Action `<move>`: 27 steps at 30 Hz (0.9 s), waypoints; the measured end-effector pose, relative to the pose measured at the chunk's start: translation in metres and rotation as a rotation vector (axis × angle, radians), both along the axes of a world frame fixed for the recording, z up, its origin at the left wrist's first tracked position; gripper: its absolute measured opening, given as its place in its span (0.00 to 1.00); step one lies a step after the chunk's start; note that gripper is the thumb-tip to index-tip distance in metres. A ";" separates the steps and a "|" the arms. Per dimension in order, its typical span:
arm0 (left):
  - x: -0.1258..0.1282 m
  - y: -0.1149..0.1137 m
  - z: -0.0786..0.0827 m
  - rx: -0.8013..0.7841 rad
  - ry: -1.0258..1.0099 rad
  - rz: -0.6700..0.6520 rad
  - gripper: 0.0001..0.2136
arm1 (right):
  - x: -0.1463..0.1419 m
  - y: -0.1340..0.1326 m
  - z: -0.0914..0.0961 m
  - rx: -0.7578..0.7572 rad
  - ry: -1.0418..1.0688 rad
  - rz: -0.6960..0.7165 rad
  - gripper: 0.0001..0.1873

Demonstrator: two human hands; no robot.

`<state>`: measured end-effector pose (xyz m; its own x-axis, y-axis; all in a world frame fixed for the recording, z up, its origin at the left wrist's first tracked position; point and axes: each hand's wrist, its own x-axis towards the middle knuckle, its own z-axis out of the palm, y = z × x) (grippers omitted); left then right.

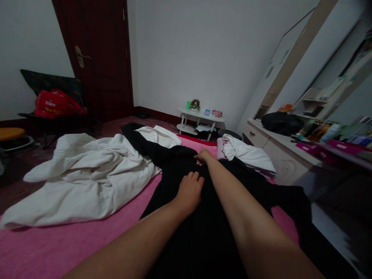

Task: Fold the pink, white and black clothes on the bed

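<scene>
A black long-sleeved top [200,232] lies spread on a pink bed cover [124,228], its sleeves reaching out to both sides. At its upper edge, near the neckline, my right hand [202,156] is closed in a pinch on the black cloth. Lower and slightly to the left, my left hand [190,192] rests on the front of the top with curled fingers, closed on the fabric; its fingertips are partly hidden. A crumpled white garment [95,178] lies left of the top, partly under one black sleeve.
White folded clothing [247,151] sits at the bed's far right. Beyond the bed stands a small white table [200,113] with a potted plant [195,104]. A cluttered dresser [290,147] flanks the right side. A red bag [58,104] rests on a chair at left.
</scene>
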<state>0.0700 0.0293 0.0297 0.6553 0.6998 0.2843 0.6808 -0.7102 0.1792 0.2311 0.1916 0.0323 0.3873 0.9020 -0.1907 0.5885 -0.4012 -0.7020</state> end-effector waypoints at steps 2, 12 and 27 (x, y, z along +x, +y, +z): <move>-0.001 0.000 -0.001 -0.023 -0.024 0.009 0.11 | -0.002 0.002 -0.005 0.078 0.010 -0.016 0.08; 0.000 0.003 -0.018 -0.044 -0.100 0.175 0.24 | -0.029 -0.060 -0.011 0.415 0.063 0.171 0.30; -0.001 0.005 -0.026 0.003 -0.018 0.144 0.25 | 0.051 -0.187 0.005 -0.174 -0.811 0.093 0.39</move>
<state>0.0689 0.0340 0.0034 0.5425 0.7857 0.2973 0.7727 -0.6056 0.1905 0.2823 0.0048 0.0369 0.3900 0.9205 -0.0240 0.9208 -0.3896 0.0213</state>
